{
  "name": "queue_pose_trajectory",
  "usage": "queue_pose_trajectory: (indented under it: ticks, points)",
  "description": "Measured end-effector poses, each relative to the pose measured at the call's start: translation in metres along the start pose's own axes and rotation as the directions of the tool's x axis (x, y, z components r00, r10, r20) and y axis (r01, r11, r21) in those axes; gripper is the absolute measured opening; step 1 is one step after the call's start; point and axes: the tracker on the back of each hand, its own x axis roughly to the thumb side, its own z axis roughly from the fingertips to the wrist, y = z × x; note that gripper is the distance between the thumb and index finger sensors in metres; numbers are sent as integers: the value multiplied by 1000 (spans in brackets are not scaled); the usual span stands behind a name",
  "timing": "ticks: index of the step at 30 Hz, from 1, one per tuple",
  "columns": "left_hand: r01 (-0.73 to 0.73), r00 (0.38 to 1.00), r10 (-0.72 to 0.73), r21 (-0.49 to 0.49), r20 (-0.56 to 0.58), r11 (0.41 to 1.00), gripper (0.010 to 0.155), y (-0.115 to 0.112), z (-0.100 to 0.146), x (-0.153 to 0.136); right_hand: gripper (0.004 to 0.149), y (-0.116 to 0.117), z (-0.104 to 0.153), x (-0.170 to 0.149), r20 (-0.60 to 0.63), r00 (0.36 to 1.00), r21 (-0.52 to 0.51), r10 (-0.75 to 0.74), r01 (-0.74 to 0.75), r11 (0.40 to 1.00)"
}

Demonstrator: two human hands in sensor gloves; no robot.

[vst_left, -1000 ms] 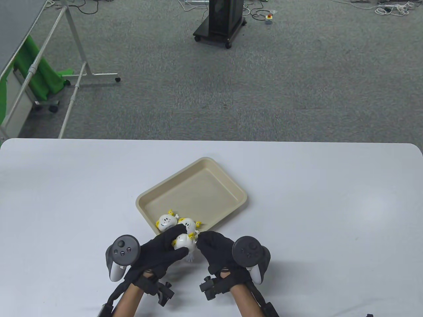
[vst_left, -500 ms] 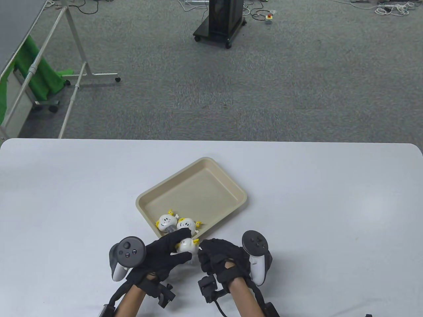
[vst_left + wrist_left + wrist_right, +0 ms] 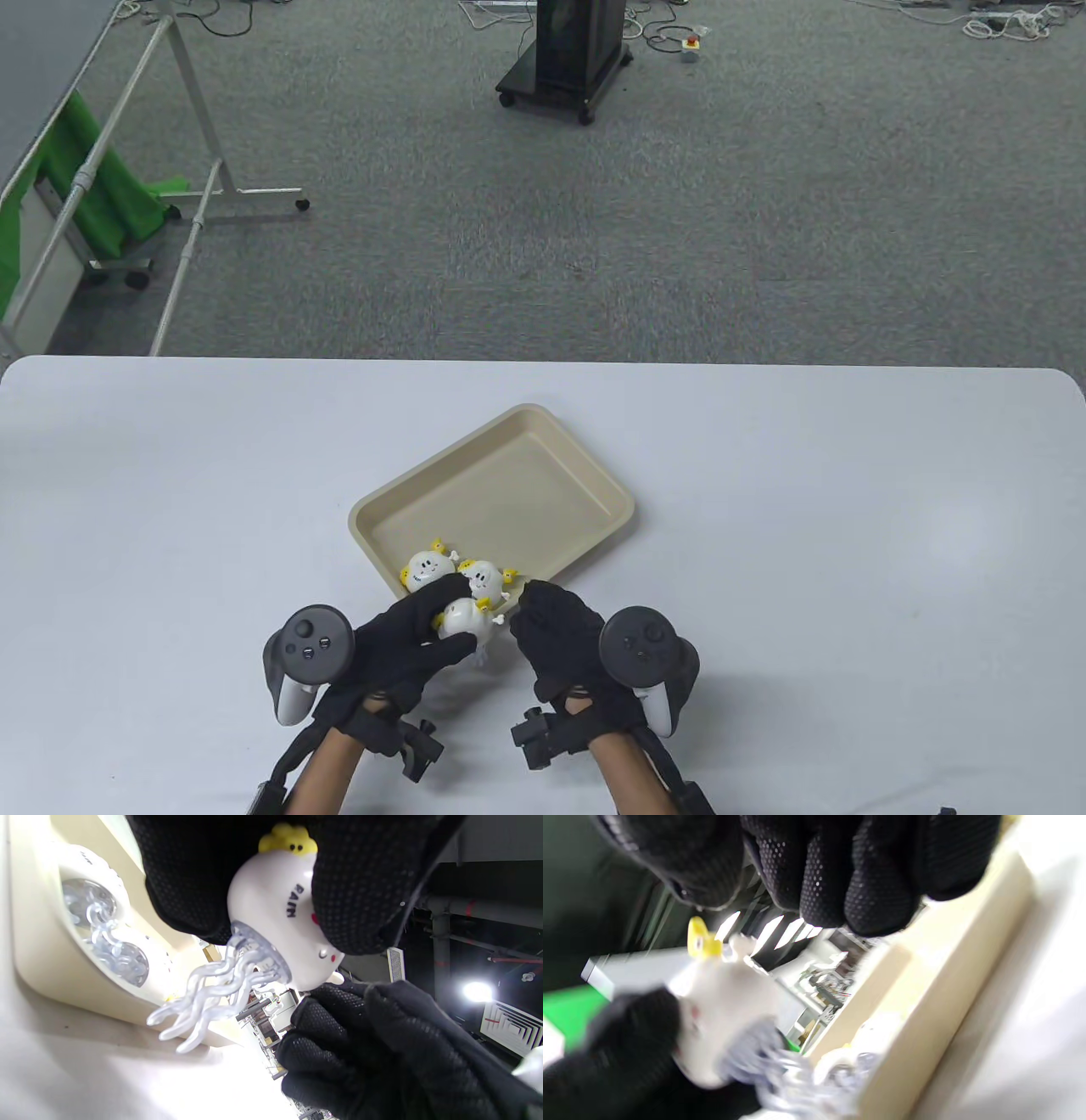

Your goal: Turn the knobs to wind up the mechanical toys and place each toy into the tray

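Low in the frame's centre, the left hand (image 3: 405, 638) has its grip curled round a white jellyfish toy (image 3: 463, 617), lifted just off the near rim of the beige tray (image 3: 543, 475) on the table (image 3: 848, 526). The right hand (image 3: 556, 637) sits beside it, fingers curled; whether they pinch the knob cannot be told. Two more toys (image 3: 450, 573) lie in the tray's near corner.

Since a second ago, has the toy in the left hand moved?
Yes. The held toy has shifted slightly up the table view, closer to the tray near edge.
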Motion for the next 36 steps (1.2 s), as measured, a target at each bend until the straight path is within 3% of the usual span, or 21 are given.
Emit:
queue_pose_trajectory:
  ticks: [1, 5, 16, 21, 23, 26, 28, 30, 35, 36]
  points:
    - [-3, 1000, 3, -1, 0, 1000, 73, 0, 0, 0, 60, 1, 4, 6, 21, 992, -6, 124, -123, 992]
    - [-2, 1000, 2, -14, 1, 1000, 73, -2, 0, 1, 65, 10, 9, 18, 156, 938, -24, 309, -309, 951]
    - [7, 1000, -7, -41, 7, 999, 73, -6, -1, 1, 50, 19, 13, 27, 205, 922, -69, 330, -322, 944]
    - [4, 1000, -4, -48, 6, 999, 73, -7, -1, 2, 47, 17, 9, 22, 161, 949, -46, 271, -267, 963]
    - [-3, 1000, 4, -60, 11, 998, 73, -7, -1, 2, 45, 13, 4, 11, 80, 990, -19, 117, -116, 993]
    - [-3, 1000, 4, -64, 16, 998, 73, -9, -1, 3, 43, 10, -3, -7, -69, 991, 20, -118, 119, 993]
    - [9, 1000, -7, -72, 21, 997, 73, -11, -2, 5, 42, 12, -4, -21, -236, 932, 33, -275, 290, 956]
    - [48, 998, -45, -82, 36, 995, 73, -12, -2, 7, 40, 17, -2, -33, -403, 827, 25, -391, 437, 899]
    - [105, 994, -100, -116, 51, 988, 73, -18, -3, 9, 39, 29, 8, -52, -690, 544, -34, -477, 634, 773]
    - [93, 995, -88, -120, 48, 988, 73, -18, -3, 9, 38, 30, 8, -54, -705, 515, -39, -488, 659, 751]
